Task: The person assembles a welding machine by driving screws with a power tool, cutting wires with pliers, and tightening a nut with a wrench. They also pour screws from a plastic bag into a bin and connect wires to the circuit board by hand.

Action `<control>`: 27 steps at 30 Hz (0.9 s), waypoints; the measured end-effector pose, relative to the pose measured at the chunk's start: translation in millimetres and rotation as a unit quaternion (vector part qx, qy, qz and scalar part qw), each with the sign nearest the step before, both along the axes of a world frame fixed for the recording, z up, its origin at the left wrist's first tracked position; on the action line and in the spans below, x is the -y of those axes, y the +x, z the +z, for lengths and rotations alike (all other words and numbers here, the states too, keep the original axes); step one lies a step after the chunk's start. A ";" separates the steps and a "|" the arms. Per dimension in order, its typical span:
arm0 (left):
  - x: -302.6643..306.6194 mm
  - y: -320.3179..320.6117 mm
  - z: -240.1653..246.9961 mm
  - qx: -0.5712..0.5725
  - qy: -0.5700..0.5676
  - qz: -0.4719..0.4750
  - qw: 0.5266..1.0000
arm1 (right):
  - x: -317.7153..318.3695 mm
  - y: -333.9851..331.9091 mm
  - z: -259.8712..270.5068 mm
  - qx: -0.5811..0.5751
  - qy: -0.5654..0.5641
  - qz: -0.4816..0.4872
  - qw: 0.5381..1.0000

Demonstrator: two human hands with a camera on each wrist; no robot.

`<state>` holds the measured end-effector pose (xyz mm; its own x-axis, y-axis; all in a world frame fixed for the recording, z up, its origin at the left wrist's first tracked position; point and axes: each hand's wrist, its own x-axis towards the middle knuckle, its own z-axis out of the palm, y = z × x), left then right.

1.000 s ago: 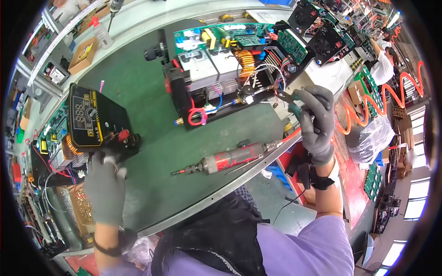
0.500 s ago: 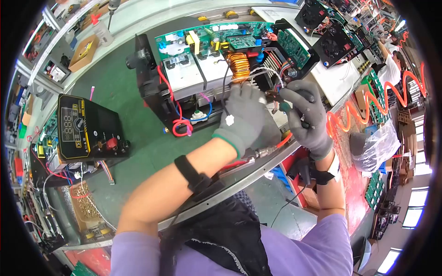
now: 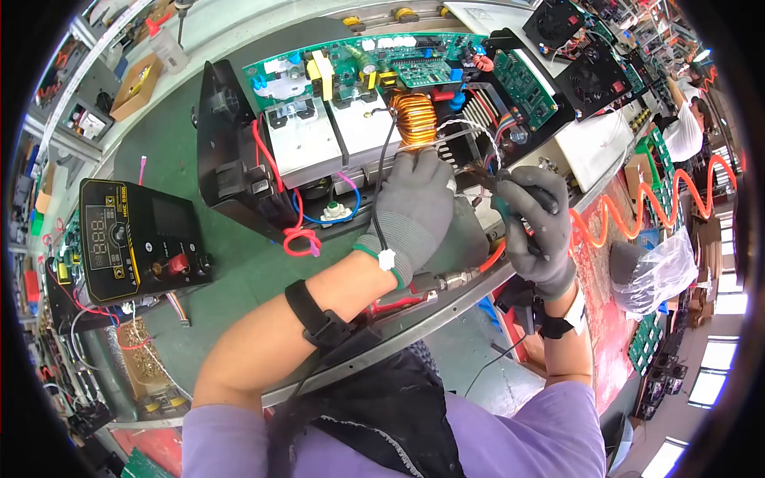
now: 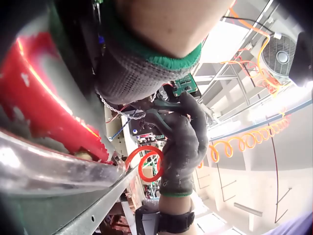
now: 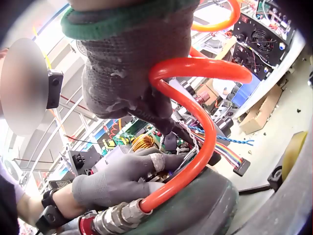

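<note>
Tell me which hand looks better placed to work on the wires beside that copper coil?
Right, likely: the right hand grips green-handled pliers with tips at the wires; the left hand only rests beside them.

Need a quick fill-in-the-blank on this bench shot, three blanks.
The left hand and the right hand both wear ____ knit gloves.
The right hand grips small ____-handled pliers.
The plastic air hose at the metal fitting is ____.
Missing: grey; green; orange.
</note>
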<state>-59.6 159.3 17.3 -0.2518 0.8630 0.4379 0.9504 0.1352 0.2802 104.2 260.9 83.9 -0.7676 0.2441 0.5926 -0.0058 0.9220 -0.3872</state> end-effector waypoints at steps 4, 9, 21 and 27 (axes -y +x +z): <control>1.7 -1.4 3.8 -0.021 -0.012 -0.012 1.000 | -4.9 -5.0 1.3 -0.026 0.044 0.018 0.999; 2.3 2.1 1.4 0.019 0.002 -0.004 1.000 | -21.2 -53.3 29.3 -0.035 -0.055 0.038 0.997; 7.7 -4.0 12.0 -0.057 -0.059 -0.041 0.996 | -8.1 -10.2 4.9 -0.008 0.033 0.021 0.999; 11.6 -4.2 23.4 -0.095 -0.074 -0.049 0.992 | -22.5 -66.3 33.2 0.017 -0.126 0.032 0.991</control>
<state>-63.8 147.7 40.7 -0.0894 0.9373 0.3368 0.9946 0.0662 0.0798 37.9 283.4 117.1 -0.8042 0.3316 0.4932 -0.0438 0.7945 -0.6057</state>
